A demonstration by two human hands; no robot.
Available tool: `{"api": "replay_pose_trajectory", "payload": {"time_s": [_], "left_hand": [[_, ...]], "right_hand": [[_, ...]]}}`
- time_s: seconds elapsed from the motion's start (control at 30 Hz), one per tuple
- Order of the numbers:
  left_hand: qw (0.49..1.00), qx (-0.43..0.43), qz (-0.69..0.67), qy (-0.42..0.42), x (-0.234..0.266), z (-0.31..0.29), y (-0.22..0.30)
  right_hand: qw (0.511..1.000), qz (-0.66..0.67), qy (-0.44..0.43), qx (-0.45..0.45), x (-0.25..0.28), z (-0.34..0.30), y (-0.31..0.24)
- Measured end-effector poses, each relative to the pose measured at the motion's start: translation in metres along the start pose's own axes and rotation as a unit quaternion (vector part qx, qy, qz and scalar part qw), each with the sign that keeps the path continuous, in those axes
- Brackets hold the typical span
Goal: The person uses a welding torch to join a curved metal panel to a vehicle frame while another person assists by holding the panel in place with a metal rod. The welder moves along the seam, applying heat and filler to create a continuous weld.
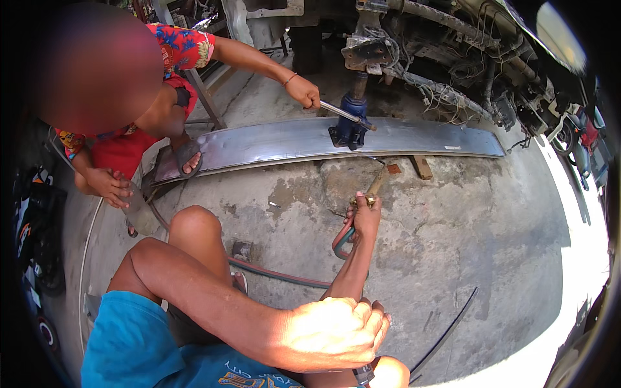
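My right hand grips a gas torch with brass valves, held low over the concrete. Its slim tip reaches toward the near edge of a silvery metal plank. From the torch's rear, a red and green twin hose loops down and runs left across the floor. My left hand is closed, lying across my right forearm in bright sun; its fingers curl under, so anything inside them is hidden. Beyond the torch, a blue bottle jack stands on the metal plank, under a vehicle frame.
At the far left a person crouches, one foot on the plank; their hand holds a metal bar at the jack. A wood block lies by the plank. Stripped vehicle parts with loose wires overhang the back right. A black strip lies lower right.
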State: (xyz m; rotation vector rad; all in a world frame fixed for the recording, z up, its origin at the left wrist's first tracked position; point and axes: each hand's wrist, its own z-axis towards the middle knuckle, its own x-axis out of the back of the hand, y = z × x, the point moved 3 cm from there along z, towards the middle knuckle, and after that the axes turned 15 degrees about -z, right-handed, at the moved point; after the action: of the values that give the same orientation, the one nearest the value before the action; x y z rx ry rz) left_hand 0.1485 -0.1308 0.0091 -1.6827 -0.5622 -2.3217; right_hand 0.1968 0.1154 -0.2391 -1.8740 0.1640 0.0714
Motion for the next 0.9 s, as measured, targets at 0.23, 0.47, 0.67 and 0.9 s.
{"api": "replay_pose_trajectory", "payload": {"time_s": [0.23,0.47,0.67,0.9], "left_hand": [[0.985,-0.071,-0.137,-0.071,0.01,0.077,-0.022],[0.944,-0.073,-0.315,0.071,-0.004,0.104,-0.07],[0.882,0.161,-0.439,0.059,-0.035,0.073,-0.213],[0.841,0.271,-0.451,0.121,-0.116,0.039,-0.343]], "right_hand": [[1.0,-0.001,-0.027,0.001,-0.005,-0.017,0.0],[0.989,-0.118,0.093,-0.007,0.05,-0.04,0.007],[0.992,0.105,0.065,0.013,0.085,-0.057,0.008],[0.912,0.401,-0.068,0.054,0.059,-0.077,-0.016]]}}
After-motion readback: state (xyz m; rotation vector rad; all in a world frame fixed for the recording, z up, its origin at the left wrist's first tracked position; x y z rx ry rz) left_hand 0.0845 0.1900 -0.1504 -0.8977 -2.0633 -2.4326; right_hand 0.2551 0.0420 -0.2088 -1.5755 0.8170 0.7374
